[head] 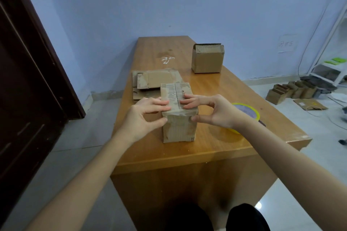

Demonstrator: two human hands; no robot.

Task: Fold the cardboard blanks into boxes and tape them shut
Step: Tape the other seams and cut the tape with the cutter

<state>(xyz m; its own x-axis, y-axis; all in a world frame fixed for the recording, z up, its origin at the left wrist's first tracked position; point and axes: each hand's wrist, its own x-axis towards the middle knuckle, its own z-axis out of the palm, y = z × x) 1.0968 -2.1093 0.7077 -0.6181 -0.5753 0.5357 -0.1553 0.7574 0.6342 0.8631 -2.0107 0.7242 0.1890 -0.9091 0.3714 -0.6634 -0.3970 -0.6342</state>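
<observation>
A folded cardboard box [178, 127] stands on the wooden table [216, 148], its top flaps closed with a seam down the middle. My left hand [144, 116] grips its left side, fingers pressing the left top flap and thumb on the near face. My right hand [212, 110] does the same on the right, fingers on the right flap and thumb at the near corner. Flat cardboard blanks [152, 80] lie stacked just behind the box. A yellow tape roll [247, 113] lies on the table to the right, partly hidden by my right wrist.
An open-topped cardboard box [207, 58] stands at the table's far right. More small boxes [293, 91] sit on the floor to the right, near a white rack [330, 69]. A dark door [28, 80] is on the left. The wall is behind the table.
</observation>
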